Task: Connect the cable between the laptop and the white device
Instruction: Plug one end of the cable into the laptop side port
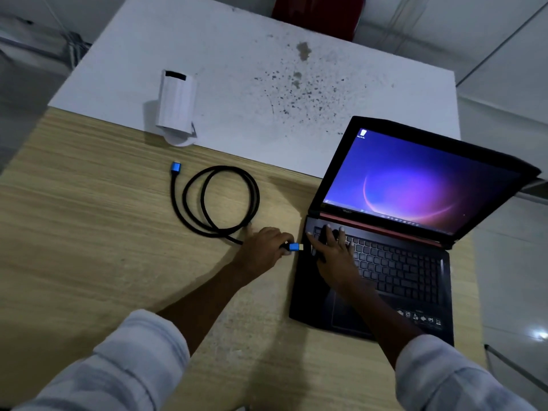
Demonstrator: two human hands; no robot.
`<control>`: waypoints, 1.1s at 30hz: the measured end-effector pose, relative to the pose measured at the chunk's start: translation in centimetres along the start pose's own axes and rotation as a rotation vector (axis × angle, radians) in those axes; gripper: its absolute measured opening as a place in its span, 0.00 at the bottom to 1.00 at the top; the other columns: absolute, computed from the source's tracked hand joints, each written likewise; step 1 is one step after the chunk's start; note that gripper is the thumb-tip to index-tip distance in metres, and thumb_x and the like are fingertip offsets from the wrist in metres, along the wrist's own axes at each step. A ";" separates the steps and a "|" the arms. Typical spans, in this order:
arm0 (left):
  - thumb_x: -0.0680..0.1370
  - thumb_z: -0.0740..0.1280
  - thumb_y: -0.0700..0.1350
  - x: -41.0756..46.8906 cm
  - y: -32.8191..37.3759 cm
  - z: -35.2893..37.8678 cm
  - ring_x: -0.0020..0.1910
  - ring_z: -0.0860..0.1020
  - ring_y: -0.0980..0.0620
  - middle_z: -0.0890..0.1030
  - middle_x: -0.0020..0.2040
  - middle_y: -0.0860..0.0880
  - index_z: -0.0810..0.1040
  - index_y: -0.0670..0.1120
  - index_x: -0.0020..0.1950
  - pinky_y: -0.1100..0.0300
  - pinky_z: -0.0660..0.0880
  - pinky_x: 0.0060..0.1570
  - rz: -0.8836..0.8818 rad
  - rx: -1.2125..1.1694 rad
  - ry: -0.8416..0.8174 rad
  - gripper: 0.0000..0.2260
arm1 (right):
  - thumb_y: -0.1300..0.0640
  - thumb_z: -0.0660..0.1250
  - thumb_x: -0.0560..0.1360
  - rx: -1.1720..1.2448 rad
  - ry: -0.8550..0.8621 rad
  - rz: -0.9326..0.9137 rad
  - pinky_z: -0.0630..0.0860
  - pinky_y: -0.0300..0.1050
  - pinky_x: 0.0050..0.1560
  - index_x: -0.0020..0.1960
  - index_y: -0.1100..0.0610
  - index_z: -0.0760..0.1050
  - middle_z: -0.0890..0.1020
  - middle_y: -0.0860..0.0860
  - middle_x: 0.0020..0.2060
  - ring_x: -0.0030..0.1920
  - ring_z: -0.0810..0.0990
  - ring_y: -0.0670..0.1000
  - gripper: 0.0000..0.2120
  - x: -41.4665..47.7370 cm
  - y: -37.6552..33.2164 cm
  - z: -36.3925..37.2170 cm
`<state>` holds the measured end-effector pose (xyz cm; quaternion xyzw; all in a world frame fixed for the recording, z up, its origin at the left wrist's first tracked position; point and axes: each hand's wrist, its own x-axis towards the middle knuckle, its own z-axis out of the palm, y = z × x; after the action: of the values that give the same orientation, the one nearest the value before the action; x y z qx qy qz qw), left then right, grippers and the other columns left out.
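A wood-grain counter point(74, 232) fills most of the view, with a white board point(237, 54) lying across its far half; the board carries a scatter of dark specks right of its centre. An open black laptop point(382, 271) sits at the right of the counter, its far edge overlapping the board, its screen lit with a blue and purple desktop. The white device point(177, 102) stands on the board at the far left, right at the board's near edge, with a black slot at its top end. A black cable point(228, 200) lies coiled in a loose loop on the wood between the device and the laptop. One blue plug point(175, 167) rests free on the counter just near of the white device, apart from it. The left hand point(264, 247) is closed around the cable's other end, pinching it behind the second blue plug point(295, 247), whose metal tip points right at the laptop's left edge and sits just beside it, not yet inserted as far as can be seen. The right hand point(332, 250) lies with fingers spread on the left part of the keyboard, pressing down on the laptop. Both forearms wear rolled pale sleeves point(142, 351).
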<state>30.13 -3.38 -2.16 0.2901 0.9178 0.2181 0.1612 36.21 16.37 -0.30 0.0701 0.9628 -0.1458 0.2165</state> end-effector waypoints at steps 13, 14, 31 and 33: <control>0.75 0.67 0.54 0.1 -0.9 0.4 0.56 0.73 0.52 0.79 0.50 0.55 0.79 0.59 0.56 0.45 0.63 0.58 -0.113 0.123 0.085 0.10 | 0.62 0.61 0.78 0.004 -0.013 0.006 0.43 0.69 0.74 0.76 0.41 0.54 0.47 0.56 0.79 0.76 0.37 0.66 0.32 0.1 -0.1 -0.3; 0.75 0.67 0.54 0.2 -0.8 0.4 0.56 0.73 0.52 0.79 0.50 0.55 0.79 0.59 0.56 0.45 0.63 0.58 -0.105 0.115 0.081 0.11 | 0.62 0.61 0.78 0.004 -0.012 0.005 0.42 0.69 0.74 0.76 0.41 0.54 0.46 0.56 0.79 0.76 0.37 0.66 0.32 0.1 -0.1 -0.3; 0.72 0.71 0.54 0.3 -0.8 1.0 0.57 0.75 0.51 0.79 0.46 0.55 0.80 0.60 0.53 0.46 0.59 0.55 -0.050 0.036 0.080 0.10 | 0.53 0.62 0.78 -0.035 -0.050 -0.007 0.41 0.68 0.74 0.77 0.43 0.49 0.43 0.57 0.79 0.76 0.35 0.65 0.32 -0.4 -0.6 -0.2; 0.71 0.71 0.54 0.3 -0.9 1.1 0.57 0.75 0.51 0.79 0.45 0.55 0.80 0.60 0.52 0.46 0.59 0.54 -0.046 0.035 0.081 0.10 | 0.48 0.64 0.77 -0.051 -0.061 -0.010 0.40 0.67 0.74 0.77 0.43 0.49 0.41 0.57 0.79 0.76 0.34 0.65 0.34 -0.3 -0.6 -0.2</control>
<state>29.90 -3.52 -3.56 0.2628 0.9336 0.2097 0.1238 36.23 15.87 0.15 0.0552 0.9594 -0.1243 0.2469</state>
